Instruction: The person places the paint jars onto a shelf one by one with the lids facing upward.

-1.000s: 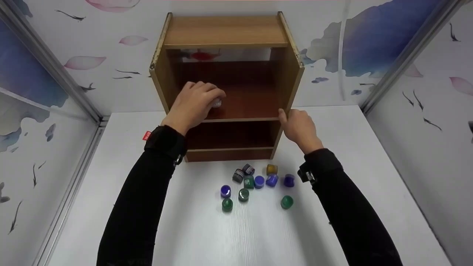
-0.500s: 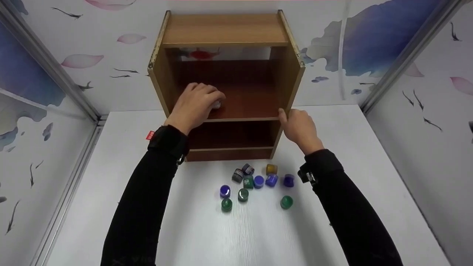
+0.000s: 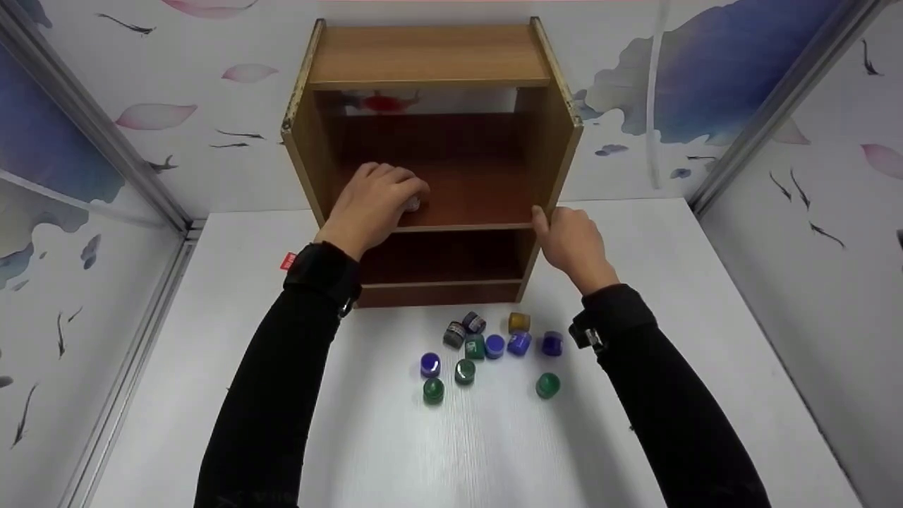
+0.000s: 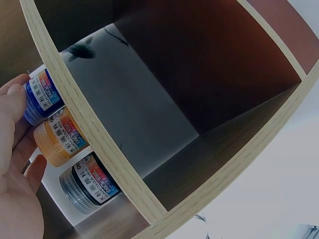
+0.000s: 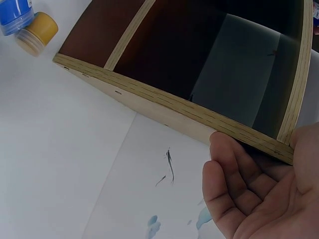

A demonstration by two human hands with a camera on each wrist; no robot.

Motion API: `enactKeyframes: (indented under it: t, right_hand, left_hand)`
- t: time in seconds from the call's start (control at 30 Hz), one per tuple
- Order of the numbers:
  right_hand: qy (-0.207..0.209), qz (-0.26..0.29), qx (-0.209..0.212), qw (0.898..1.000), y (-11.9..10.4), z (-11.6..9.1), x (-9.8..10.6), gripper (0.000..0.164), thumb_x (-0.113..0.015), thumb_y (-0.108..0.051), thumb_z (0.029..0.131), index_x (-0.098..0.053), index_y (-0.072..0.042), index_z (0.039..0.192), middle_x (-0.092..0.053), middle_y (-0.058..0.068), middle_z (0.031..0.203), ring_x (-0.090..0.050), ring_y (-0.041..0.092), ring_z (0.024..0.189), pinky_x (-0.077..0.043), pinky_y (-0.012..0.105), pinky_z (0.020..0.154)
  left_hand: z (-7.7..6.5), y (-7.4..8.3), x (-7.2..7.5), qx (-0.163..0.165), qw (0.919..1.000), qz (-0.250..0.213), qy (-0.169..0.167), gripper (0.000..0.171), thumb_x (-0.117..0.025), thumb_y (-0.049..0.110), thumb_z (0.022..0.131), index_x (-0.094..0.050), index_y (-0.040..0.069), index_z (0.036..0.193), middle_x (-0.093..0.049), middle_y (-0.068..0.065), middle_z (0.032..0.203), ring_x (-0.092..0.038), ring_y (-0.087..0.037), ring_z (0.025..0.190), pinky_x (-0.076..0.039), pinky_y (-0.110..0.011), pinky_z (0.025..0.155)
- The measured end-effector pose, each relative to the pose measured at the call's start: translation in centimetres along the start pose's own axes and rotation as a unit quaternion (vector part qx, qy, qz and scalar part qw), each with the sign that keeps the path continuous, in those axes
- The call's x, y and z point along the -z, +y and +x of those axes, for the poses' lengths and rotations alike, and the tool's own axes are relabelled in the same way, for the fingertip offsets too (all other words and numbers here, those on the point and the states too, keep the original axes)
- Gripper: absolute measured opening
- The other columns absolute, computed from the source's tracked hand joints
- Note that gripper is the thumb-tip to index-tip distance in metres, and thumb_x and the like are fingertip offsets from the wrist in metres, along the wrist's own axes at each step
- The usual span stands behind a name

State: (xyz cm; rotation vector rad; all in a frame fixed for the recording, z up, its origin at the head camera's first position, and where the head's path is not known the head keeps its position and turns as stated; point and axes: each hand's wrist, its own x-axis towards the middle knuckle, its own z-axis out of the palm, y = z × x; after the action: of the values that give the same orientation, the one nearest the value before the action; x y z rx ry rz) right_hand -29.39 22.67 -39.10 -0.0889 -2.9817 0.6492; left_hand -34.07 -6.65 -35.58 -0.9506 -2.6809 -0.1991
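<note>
My left hand (image 3: pixel 372 203) reaches onto the middle shelf of a small wooden cabinet (image 3: pixel 430 60) and holds a blue-lidded paint jar (image 4: pixel 44 94) between thumb and fingers. Right beside that jar stands an orange paint jar (image 4: pixel 61 137), with a curled finger close to it. A black paint jar (image 4: pixel 89 181) with a clear base stands farther along the same shelf. In the head view the hand covers most of these jars. My right hand (image 3: pixel 575 243) grips the front edge of the cabinet's right side panel, its thumb on the inner side and its fingers outside.
Several paint jars lie or stand on the white table before the cabinet, among them a yellow jar (image 3: pixel 519 322), a green jar (image 3: pixel 547 385) and a purple jar (image 3: pixel 552 343). The lower compartment (image 3: pixel 451 257) opens under the shelf. Patterned walls enclose the table.
My left hand has sunk slightly toward the shelf with the paint jar. The right hand keeps its grip on the side panel, and the jars on the table stay where they were.
</note>
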Motion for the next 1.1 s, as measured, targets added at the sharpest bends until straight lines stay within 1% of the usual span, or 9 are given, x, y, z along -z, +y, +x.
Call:
enactKeyframes:
  t: [0.13,0.27,0.33,0.47,0.6,0.77,0.87,1.0,1.1]
  right_hand:
    - [0.000,-0.001,-0.002,1.000,0.0,-0.1,0.0,0.051,-0.033,-0.039,0.105,-0.039,-0.010,0.063,-0.040,0.004,0.063,-0.045,0.023,0.059,-0.037,0.036,0.057]
    - [0.000,-0.002,-0.004,1.000,-0.1,-0.1,-0.1,0.051,-0.034,-0.040,0.104,-0.040,-0.010,0.064,-0.041,0.005,0.065,-0.046,0.023,0.061,-0.037,0.036,0.057]
    - [-0.001,-0.001,-0.006,1.000,-0.1,-0.1,-0.1,0.051,-0.034,-0.040,0.104,-0.041,-0.009,0.064,-0.042,0.005,0.065,-0.046,0.024,0.061,-0.037,0.036,0.057]
    - [-0.003,0.001,-0.005,1.000,-0.2,-0.2,-0.2,0.052,-0.033,-0.041,0.104,-0.042,-0.009,0.064,-0.041,0.005,0.065,-0.046,0.023,0.061,-0.037,0.035,0.056]
    - [-0.003,0.002,-0.001,1.000,-0.2,-0.2,-0.3,0.052,-0.033,-0.041,0.104,-0.041,-0.010,0.063,-0.040,0.004,0.063,-0.045,0.023,0.059,-0.036,0.035,0.056]
    - [-0.004,0.001,0.004,1.000,-0.1,-0.1,-0.2,0.052,-0.032,-0.041,0.105,-0.041,-0.009,0.064,-0.041,0.005,0.064,-0.046,0.023,0.061,-0.038,0.036,0.058]
    - [-0.005,0.000,0.002,1.000,-0.1,-0.1,-0.1,0.052,-0.032,-0.041,0.105,-0.042,-0.009,0.065,-0.041,0.005,0.065,-0.046,0.024,0.061,-0.038,0.036,0.058]
    - [-0.005,-0.004,0.002,1.000,-0.1,0.0,0.1,0.052,-0.032,-0.041,0.105,-0.040,-0.010,0.063,-0.040,0.005,0.065,-0.046,0.024,0.062,-0.039,0.037,0.058]
    - [-0.002,-0.008,0.003,1.000,0.0,0.0,0.1,0.053,-0.033,-0.040,0.105,-0.039,-0.010,0.062,-0.042,0.006,0.066,-0.048,0.025,0.064,-0.040,0.039,0.060]
  left_hand:
    - [-0.1,0.0,-0.1,-0.003,1.0000,0.001,0.009,0.020,-0.056,0.020,0.099,-0.066,0.017,0.116,-0.067,-0.004,0.121,-0.059,-0.025,0.115,-0.038,-0.042,0.108]
    - [-0.3,0.0,-0.1,0.000,1.0000,-0.004,0.006,0.020,-0.057,0.019,0.099,-0.067,0.017,0.116,-0.067,-0.005,0.121,-0.058,-0.025,0.116,-0.038,-0.043,0.108]
    - [-0.4,0.1,0.1,0.006,1.0000,-0.007,-0.001,0.022,-0.057,0.019,0.099,-0.066,0.018,0.119,-0.066,-0.005,0.124,-0.057,-0.025,0.119,-0.037,-0.043,0.109]
    - [-0.5,0.3,0.6,0.019,0.9995,-0.017,-0.016,0.029,-0.055,0.020,0.100,-0.061,0.022,0.129,-0.061,-0.003,0.133,-0.052,-0.023,0.128,-0.034,-0.043,0.113]
    - [-0.5,0.3,1.1,0.026,0.9990,-0.031,-0.019,0.032,-0.053,0.019,0.101,-0.058,0.023,0.132,-0.058,-0.002,0.137,-0.048,-0.022,0.131,-0.032,-0.042,0.114]
    - [-0.8,0.5,1.8,0.021,0.9985,-0.051,0.002,0.029,-0.048,0.018,0.103,-0.061,0.020,0.128,-0.059,-0.002,0.133,-0.049,-0.021,0.130,-0.032,-0.041,0.115]
    - [-1.1,0.6,1.9,0.014,0.9978,-0.062,0.021,0.027,-0.050,0.017,0.102,-0.062,0.019,0.126,-0.060,-0.003,0.131,-0.050,-0.022,0.129,-0.032,-0.041,0.114]
    - [-1.6,0.7,1.7,0.010,0.9967,-0.071,0.037,0.026,-0.051,0.018,0.102,-0.063,0.019,0.124,-0.062,-0.003,0.128,-0.051,-0.022,0.127,-0.034,-0.042,0.113]
    - [-2.2,0.8,1.3,0.011,0.9961,-0.075,0.045,0.025,-0.051,0.020,0.102,-0.064,0.019,0.123,-0.062,-0.002,0.127,-0.052,-0.021,0.125,-0.035,-0.041,0.112]
